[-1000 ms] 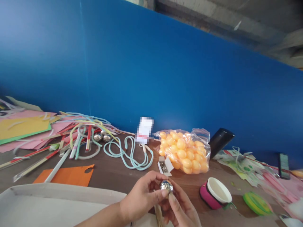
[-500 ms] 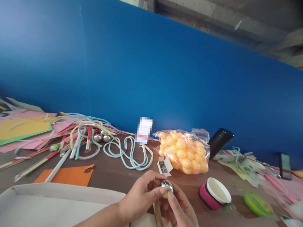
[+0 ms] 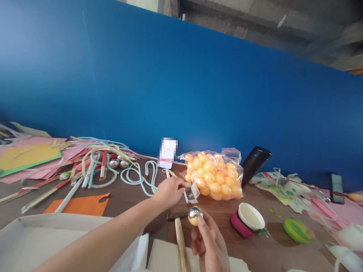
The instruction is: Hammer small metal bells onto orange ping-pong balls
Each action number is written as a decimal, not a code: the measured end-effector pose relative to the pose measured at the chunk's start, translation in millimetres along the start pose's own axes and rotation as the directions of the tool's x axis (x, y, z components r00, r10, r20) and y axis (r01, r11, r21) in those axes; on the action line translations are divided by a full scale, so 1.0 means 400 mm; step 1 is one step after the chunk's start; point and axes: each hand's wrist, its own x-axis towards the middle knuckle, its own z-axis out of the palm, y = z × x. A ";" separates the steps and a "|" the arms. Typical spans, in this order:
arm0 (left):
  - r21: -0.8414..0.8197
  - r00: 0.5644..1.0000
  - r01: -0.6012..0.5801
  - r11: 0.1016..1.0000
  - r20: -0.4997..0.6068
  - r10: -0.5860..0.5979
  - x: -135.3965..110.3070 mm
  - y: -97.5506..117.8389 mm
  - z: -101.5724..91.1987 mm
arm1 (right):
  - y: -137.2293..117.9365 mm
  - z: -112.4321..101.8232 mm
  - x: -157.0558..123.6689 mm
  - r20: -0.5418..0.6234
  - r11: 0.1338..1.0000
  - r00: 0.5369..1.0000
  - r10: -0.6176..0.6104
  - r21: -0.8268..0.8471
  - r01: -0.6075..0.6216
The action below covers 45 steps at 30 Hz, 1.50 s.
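Observation:
My right hand [image 3: 209,243] is low in the middle and holds up a small ball [image 3: 195,215], orange below and covered with shiny silver on top, between thumb and fingers. My left hand [image 3: 168,192] reaches forward over the brown table, fingers curled, its fingertips at a small open white box [image 3: 191,193] of little metal pieces. Whether anything is pinched in the fingers is hidden. A clear bag of orange balls [image 3: 213,176] lies just behind the box.
A wooden stick [image 3: 180,241] lies under my hands. A pink-sleeved white cup [image 3: 247,220], a green tape roll [image 3: 296,230], a black cylinder [image 3: 255,164], teal cord [image 3: 138,176], straws, two silver balls [image 3: 119,163], coloured paper and a white tray [image 3: 42,241] surround them. A blue wall stands behind.
My left hand let go of the ball and reached forward to the small white box. My right hand now holds the ball alone. The view shifted slightly.

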 end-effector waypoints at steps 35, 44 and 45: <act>0.199 0.991 -0.095 0.975 0.112 0.073 0.042 0.048 0.110 | 0.000 -0.028 0.012 0.019 0.999 1.000 0.009 -0.045 -0.008; 0.279 0.971 -0.149 0.949 0.223 0.087 0.092 0.084 0.126 | -0.010 -0.012 0.004 -0.033 0.996 0.999 0.011 -0.093 -0.014; 0.288 0.968 -0.150 0.946 0.238 0.081 0.100 0.092 0.127 | -0.011 -0.012 0.004 -0.045 0.996 0.999 0.009 -0.093 -0.013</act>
